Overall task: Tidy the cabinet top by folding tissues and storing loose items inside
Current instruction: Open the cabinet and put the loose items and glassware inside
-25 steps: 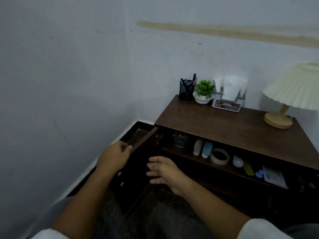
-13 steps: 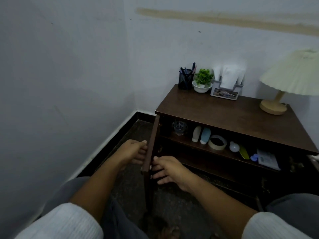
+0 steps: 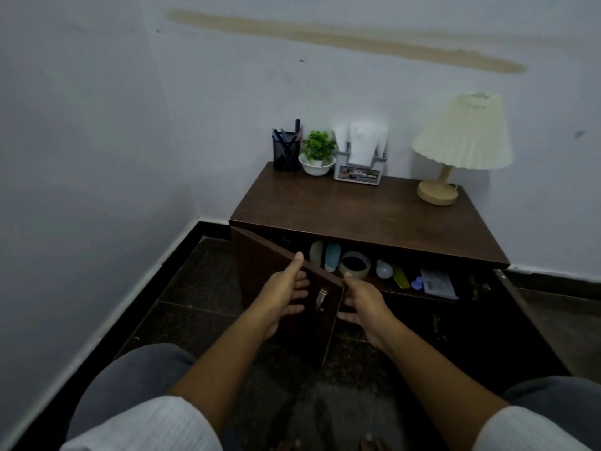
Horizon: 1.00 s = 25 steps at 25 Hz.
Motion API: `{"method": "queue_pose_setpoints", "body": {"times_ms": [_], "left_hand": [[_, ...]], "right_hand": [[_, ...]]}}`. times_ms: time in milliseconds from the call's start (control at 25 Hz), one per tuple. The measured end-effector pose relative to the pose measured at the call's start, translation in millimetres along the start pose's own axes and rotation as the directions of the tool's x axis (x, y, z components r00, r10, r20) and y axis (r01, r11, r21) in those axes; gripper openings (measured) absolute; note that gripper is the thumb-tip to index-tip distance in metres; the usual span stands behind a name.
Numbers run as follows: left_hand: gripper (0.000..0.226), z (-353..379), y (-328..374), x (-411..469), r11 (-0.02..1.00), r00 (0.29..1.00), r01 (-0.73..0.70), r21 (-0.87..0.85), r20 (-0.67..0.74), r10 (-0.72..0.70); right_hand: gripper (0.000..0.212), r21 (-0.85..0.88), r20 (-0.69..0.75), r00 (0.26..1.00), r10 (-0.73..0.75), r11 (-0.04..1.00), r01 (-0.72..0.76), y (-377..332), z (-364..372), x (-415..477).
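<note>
Handling half-open cabinet door (image 3: 257, 271): left hand (image 3: 283, 294) flat on outer face, thumb over top edge; right hand (image 3: 361, 297) straight-fingered at free edge. Advice: clear right hand before shutting. Loose items (image 3: 354, 265) lie inside; tissues (image 3: 361, 141) at back edge of cabinet top (image 3: 357, 216).

You face a corner of pale walls (image 3: 97, 125), a brownish streak (image 3: 341, 39) on the far one; a dark wooden cabinet (image 3: 374, 216) against it, speckled dark floor tiles (image 3: 195, 281).
</note>
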<state>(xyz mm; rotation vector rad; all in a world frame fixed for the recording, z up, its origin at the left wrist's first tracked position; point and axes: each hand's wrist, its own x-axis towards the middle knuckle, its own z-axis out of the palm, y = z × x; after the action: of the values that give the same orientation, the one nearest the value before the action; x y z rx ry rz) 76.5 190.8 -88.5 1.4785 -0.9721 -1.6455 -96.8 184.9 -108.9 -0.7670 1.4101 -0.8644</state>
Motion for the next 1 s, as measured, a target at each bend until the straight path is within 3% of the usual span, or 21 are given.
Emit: {"method": "queue_pose_setpoints", "body": {"times_ms": [200, 520, 760, 840, 1000], "left_hand": [[0.086, 25.9, 6.7, 23.7, 0.999, 1.000, -0.025, 0.039, 0.019, 0.024], [0.078, 63.5, 17.2, 50.5, 0.994, 0.995, -0.104, -0.014, -0.011, 0.104], [0.055, 107.4, 10.7, 55.6, 0.975, 0.960, -0.218, 0.034, -0.171, 0.220], [0.053, 130.5, 8.4, 53.7, 0.978, 0.975, -0.204, 0.030, -0.084, 0.206], [0.057, 182.2, 5.4, 39.2, 0.995, 0.972, -0.089, 0.047, 0.220, 0.076]], "right_hand": [[0.033, 0.086, -0.060, 0.995, -0.075, 0.993, 0.080, -12.0, -11.8, 21.4], [0.044, 0.083, -0.030, 0.997, -0.071, 0.994, 0.073, -19.7, -57.0, 32.5], [0.031, -0.002, -0.098, 0.987, -0.131, 0.991, 0.131, -17.1, -102.0, 13.6], [0.021, -0.075, -0.172, 0.964, -0.203, 0.978, 0.193, -21.4, -118.0, 1.9], [0.017, -0.213, -0.261, 0.890, -0.374, 0.921, 0.325, -29.5, -158.0, -20.6]]}}
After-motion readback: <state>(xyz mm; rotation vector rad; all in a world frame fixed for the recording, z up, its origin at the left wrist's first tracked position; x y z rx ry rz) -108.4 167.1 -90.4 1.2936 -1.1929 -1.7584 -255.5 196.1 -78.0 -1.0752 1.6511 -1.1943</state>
